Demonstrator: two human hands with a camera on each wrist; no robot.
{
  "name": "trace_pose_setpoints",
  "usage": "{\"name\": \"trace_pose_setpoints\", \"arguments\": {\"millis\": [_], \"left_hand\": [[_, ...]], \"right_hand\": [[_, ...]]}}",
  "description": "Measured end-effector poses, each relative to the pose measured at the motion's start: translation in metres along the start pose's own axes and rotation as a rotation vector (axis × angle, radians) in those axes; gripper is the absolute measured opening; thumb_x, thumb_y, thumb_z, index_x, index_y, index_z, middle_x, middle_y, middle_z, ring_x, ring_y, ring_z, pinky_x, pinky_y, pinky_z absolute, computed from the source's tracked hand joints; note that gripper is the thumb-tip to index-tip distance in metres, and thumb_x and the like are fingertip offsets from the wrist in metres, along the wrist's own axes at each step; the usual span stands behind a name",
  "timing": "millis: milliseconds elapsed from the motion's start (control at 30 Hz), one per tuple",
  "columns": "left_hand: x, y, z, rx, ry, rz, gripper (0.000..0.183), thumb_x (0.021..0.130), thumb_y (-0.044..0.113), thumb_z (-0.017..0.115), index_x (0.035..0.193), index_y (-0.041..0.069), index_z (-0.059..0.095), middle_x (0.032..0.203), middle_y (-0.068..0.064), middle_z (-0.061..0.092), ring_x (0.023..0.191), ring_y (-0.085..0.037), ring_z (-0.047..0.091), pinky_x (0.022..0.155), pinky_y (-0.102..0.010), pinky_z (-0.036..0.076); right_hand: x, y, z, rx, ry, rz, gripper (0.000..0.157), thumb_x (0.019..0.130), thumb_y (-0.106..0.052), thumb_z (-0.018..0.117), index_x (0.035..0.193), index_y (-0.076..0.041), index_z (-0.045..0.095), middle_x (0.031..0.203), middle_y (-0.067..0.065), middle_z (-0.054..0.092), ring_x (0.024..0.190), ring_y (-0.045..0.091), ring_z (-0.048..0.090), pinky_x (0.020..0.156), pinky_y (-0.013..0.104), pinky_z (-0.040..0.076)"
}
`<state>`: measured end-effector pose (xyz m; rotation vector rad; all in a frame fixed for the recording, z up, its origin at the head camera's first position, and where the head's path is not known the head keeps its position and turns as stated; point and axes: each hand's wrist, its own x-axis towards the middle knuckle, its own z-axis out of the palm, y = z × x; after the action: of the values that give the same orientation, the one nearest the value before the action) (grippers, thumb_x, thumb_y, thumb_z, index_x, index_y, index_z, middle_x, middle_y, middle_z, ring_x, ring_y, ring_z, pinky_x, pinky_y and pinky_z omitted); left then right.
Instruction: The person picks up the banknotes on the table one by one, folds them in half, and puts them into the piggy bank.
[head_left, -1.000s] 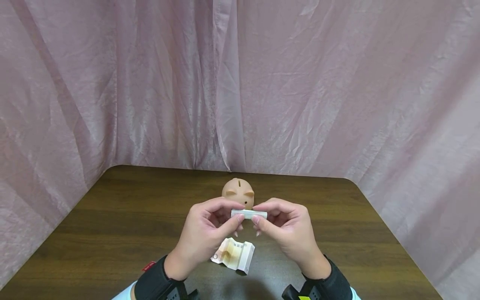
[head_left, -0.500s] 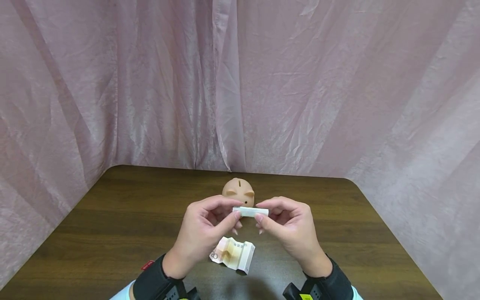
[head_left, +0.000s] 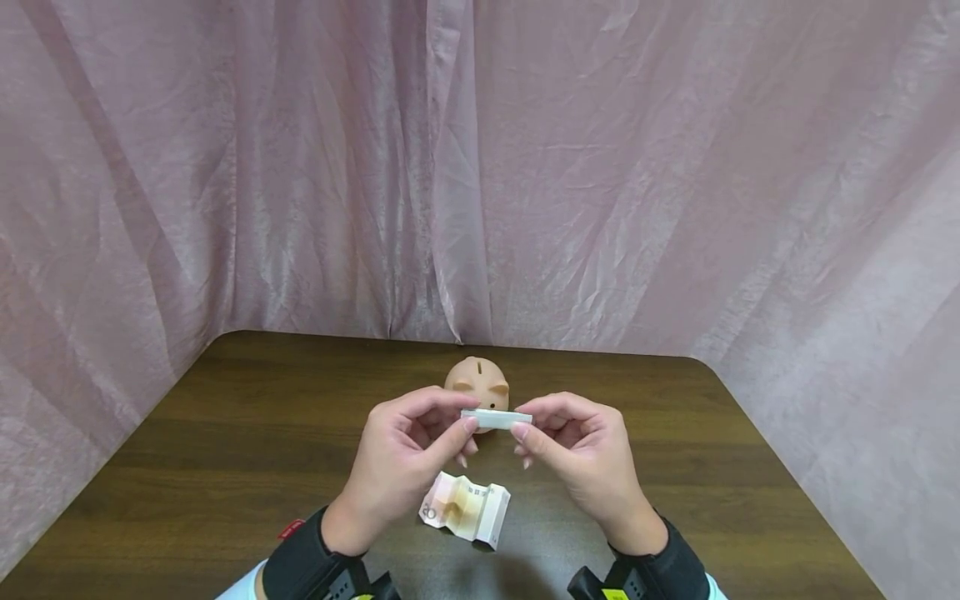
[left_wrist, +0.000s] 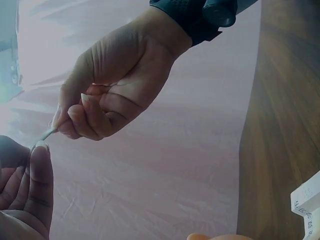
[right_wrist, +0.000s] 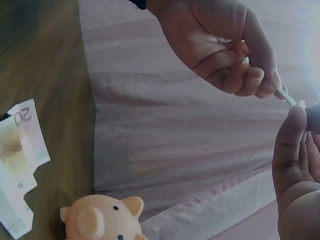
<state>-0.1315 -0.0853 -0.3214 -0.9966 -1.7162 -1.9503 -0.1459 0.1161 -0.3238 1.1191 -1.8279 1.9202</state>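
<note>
Both hands are raised over the table and pinch a narrow, pale folded strip of paper [head_left: 497,419] between thumbs and forefingers. My left hand [head_left: 405,454] has its left end, my right hand [head_left: 583,458] its right end. The strip runs nearly level; in the right wrist view only the thin edge of the paper strip [right_wrist: 287,97] shows. Below the hands, a creased banknote [head_left: 467,508] marked 20 stands in zigzag folds. A peach piggy bank [head_left: 477,375] sits behind the hands, slot on top, its lower part partly covered by the strip and fingers.
The dark wooden table [head_left: 675,467] has rounded far corners. Pink curtains [head_left: 570,183] hang along its far side and around both sides. Each wrist wears a black band [head_left: 296,558] with a small device.
Both hands have risen slightly, away from the body, carrying the strip up and a little left. The banknote's left end has shifted slightly; the piggy bank stays put.
</note>
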Motion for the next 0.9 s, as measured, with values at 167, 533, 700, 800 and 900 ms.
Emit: {"name": "trace_pose_setpoints", "arguments": {"millis": [167, 533, 700, 800, 900], "left_hand": [[0.0, 0.0, 0.0, 0.014, -0.011, 0.004, 0.03, 0.08, -0.022, 0.058, 0.105, -0.005, 0.06, 0.075, -0.015, 0.061, 0.056, -0.024, 0.058, 0.046, -0.034, 0.052], [-0.003, -0.018, -0.003, -0.078, -0.003, -0.074, 0.019, 0.084, -0.013, 0.062, 0.098, -0.002, 0.059, 0.075, -0.02, 0.059, 0.056, -0.038, 0.056, 0.048, -0.031, 0.052], [-0.005, -0.03, -0.005, -0.11, 0.009, -0.107, 0.018, 0.085, -0.011, 0.062, 0.101, -0.001, 0.061, 0.077, -0.022, 0.061, 0.058, -0.042, 0.057, 0.048, -0.038, 0.053], [-0.005, -0.03, -0.005, -0.106, 0.007, -0.117, 0.011, 0.087, -0.008, 0.062, 0.096, -0.001, 0.063, 0.077, -0.02, 0.063, 0.059, -0.04, 0.059, 0.047, -0.041, 0.053], [-0.004, -0.026, -0.004, -0.089, 0.012, -0.111, 0.007, 0.087, -0.008, 0.062, 0.092, -0.003, 0.063, 0.076, -0.015, 0.064, 0.058, -0.038, 0.06, 0.048, -0.041, 0.053]], "right_hand": [[0.001, 0.0, 0.0, -0.001, -0.011, -0.028, 0.023, 0.081, 0.022, 0.058, 0.096, 0.005, 0.061, 0.07, 0.019, 0.058, 0.054, 0.025, 0.057, 0.044, 0.035, 0.051], [0.001, 0.005, 0.001, 0.064, -0.006, -0.085, 0.02, 0.082, 0.021, 0.058, 0.096, 0.007, 0.061, 0.075, 0.022, 0.058, 0.059, 0.028, 0.06, 0.049, 0.035, 0.053], [0.0, 0.006, 0.001, 0.066, 0.009, -0.078, 0.029, 0.08, 0.022, 0.06, 0.106, 0.009, 0.057, 0.075, 0.023, 0.061, 0.06, 0.029, 0.062, 0.051, 0.036, 0.054], [0.0, 0.006, 0.002, 0.074, 0.009, -0.052, 0.021, 0.081, 0.022, 0.058, 0.1, 0.011, 0.059, 0.073, 0.023, 0.062, 0.06, 0.03, 0.063, 0.052, 0.039, 0.054], [0.001, 0.007, 0.003, 0.084, 0.008, -0.026, 0.016, 0.083, 0.021, 0.056, 0.094, 0.011, 0.06, 0.072, 0.023, 0.061, 0.06, 0.031, 0.062, 0.052, 0.041, 0.054]]}}
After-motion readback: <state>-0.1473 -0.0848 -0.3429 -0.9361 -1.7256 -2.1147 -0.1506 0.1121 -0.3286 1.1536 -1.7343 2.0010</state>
